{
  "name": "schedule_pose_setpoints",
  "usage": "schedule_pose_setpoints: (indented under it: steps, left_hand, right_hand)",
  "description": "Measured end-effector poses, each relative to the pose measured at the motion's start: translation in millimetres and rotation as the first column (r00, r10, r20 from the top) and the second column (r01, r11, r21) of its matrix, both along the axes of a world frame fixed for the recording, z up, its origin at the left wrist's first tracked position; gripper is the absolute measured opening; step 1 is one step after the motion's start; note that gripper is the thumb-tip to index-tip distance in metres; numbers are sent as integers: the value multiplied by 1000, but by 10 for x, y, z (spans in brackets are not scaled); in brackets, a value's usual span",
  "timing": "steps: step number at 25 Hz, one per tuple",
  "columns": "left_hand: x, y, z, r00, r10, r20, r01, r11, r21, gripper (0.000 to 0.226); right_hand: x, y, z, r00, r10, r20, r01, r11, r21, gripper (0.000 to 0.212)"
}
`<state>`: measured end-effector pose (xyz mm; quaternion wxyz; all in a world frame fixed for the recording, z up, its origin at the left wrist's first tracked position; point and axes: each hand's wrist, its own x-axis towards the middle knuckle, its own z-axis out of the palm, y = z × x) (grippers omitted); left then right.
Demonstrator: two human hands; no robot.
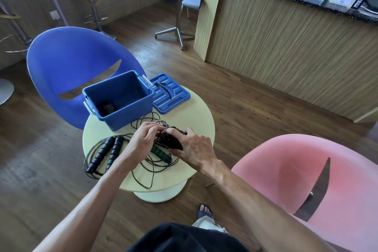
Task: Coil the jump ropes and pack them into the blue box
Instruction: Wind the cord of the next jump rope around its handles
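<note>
While my left hand (146, 138) pinches the cord up top and my right hand (193, 146) grips the wound bundle (170, 139) above the table (194, 116), I'm basically finishing this coil. Next it should go into the blue box (118, 99), which already has something dark inside, hard to tell what. Another rope (106, 153) lies loose by my left wrist. Green-handled one's (161, 152) mostly hidden under my hands.
</note>
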<state>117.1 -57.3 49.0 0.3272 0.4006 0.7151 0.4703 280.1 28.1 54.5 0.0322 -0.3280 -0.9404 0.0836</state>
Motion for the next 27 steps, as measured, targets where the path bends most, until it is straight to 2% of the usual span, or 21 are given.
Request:
schedule_pose_setpoints:
  steps: [3, 5, 10, 14, 17, 27]
  left_hand:
    - [-30, 50, -27, 979, 66, -192, -62, 998, 26, 15]
    - [-36, 49, -48, 969, 108, -222, -102, 994, 36, 6]
    - [-70, 18, -112, 983, 115, -142, -104, 991, 85, 11]
    - [-60, 28, -119, 987, 86, -132, -77, 994, 72, 13]
    - [-84, 27, -103, 1000, 21, 3, -21, 999, 32, 19]
    - [-73, 46, 15, 978, -81, 191, 61, 992, 109, 35]
  right_hand:
    - [-35, -13, 9, 999, -7, -31, 7, 1000, 13, 57]
    - [-26, -31, 3, 998, -19, -67, 19, 1000, 0, 56]
    - [-23, 22, 26, 992, 18, -123, -12, 999, 52, 55]
    - [7, 29, 22, 987, 20, -160, -13, 999, 45, 56]
    - [2, 27, 20, 987, 26, -160, -18, 999, 48, 58]
    - [3, 26, 55, 975, 56, -216, -49, 998, 36, 54]
